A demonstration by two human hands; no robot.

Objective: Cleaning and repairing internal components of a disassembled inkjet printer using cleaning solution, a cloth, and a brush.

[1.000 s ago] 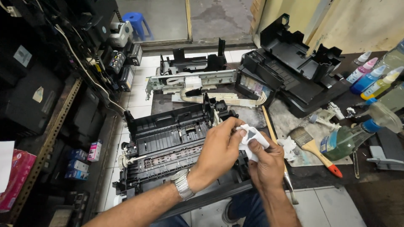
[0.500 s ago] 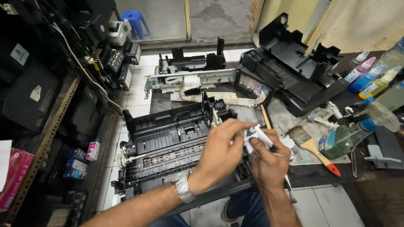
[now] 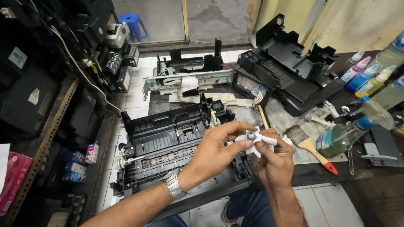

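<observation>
Both hands meet just right of the frame's centre, above the near right corner of an opened black printer chassis (image 3: pixel 168 147). The right hand (image 3: pixel 275 162) is closed around a small grey part wrapped in a white cloth (image 3: pixel 254 141) — the part's round tip pokes out of the folds. The left hand (image 3: pixel 216 149), a metal watch on its wrist, pinches the same cloth between thumb and fingertips.

At about three o'clock from the hands lies a paintbrush (image 3: pixel 309 147) with a wooden handle and orange tip, and just beyond it a green-tinted spray bottle (image 3: pixel 343 136) on its side. At one o'clock sits a black printer housing (image 3: pixel 290 67) — at eleven o'clock, a metal carriage rail (image 3: pixel 185 82) with white ribbon cable.
</observation>
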